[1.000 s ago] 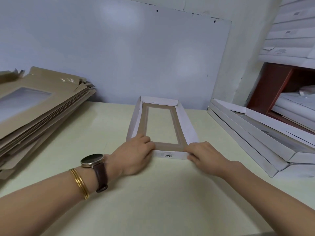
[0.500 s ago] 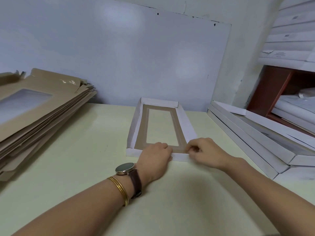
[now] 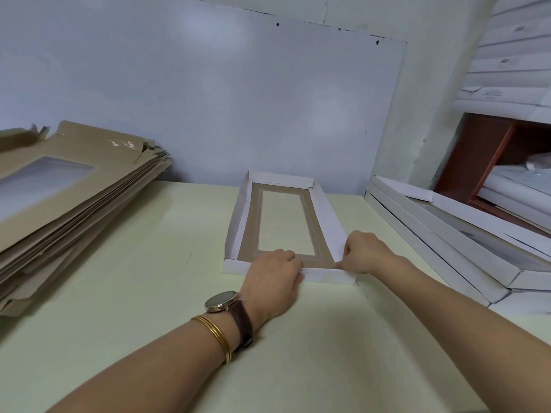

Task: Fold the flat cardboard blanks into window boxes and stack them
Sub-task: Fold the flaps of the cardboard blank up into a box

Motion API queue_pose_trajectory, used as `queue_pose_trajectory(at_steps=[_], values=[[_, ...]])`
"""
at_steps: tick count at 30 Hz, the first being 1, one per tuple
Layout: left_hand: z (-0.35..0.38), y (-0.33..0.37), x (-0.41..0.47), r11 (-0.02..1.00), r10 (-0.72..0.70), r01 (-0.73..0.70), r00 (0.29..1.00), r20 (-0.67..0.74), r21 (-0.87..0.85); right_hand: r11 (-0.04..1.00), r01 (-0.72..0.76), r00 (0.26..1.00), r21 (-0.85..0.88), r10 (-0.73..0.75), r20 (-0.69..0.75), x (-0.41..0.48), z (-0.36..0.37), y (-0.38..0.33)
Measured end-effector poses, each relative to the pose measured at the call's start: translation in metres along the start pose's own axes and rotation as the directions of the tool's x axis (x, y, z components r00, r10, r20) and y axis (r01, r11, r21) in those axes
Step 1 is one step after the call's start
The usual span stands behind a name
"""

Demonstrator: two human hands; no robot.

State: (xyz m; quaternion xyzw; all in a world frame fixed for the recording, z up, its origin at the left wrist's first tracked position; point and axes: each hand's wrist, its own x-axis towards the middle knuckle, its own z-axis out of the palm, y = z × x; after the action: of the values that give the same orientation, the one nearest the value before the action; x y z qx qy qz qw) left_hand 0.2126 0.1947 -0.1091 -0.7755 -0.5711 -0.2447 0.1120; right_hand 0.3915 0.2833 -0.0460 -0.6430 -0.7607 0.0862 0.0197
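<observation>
On pale table [image 3: 119, 293], shallow white-walled window box [image 3: 325, 216]

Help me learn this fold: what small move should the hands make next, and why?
Probably press the near-right corner closed: the right hand pinches that corner of the window box, the left hand holds the near wall upright, and the other walls already stand.
</observation>
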Motion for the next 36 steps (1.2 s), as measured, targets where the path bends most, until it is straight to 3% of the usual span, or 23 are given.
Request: queue_pose_trajectory(at_steps=[11,19,23,30,36], values=[[-0.001,-0.001,-0.002,1.000,0.003,-0.004,1.000,-0.016,-0.016,0.982,-0.118,0.985,-0.149,0.136,0.111,0.008,-0.008,-0.023],[0.001,-0.001,-0.001,1.000,0.005,-0.006,1.000,-0.019,-0.023,0.957,-0.153,0.986,-0.245,0.166,0.033,0.008,0.002,-0.034],[0.000,-0.001,-0.002,1.000,0.017,-0.018,0.999,-0.027,-0.020,0.968,-0.151,0.987,-0.198,0.159,0.025,0.012,-0.001,-0.029],[0.001,-0.001,-0.002,1.000,0.015,-0.016,0.999,-0.034,-0.025,0.969,-0.162,0.971,-0.188,0.190,0.142,0.011,-0.015,-0.019],[0.001,-0.002,-0.002,1.000,0.016,-0.017,0.999,-0.033,-0.022,0.996,-0.083,0.986,-0.015,0.084,0.146,0.005,-0.018,-0.008]])
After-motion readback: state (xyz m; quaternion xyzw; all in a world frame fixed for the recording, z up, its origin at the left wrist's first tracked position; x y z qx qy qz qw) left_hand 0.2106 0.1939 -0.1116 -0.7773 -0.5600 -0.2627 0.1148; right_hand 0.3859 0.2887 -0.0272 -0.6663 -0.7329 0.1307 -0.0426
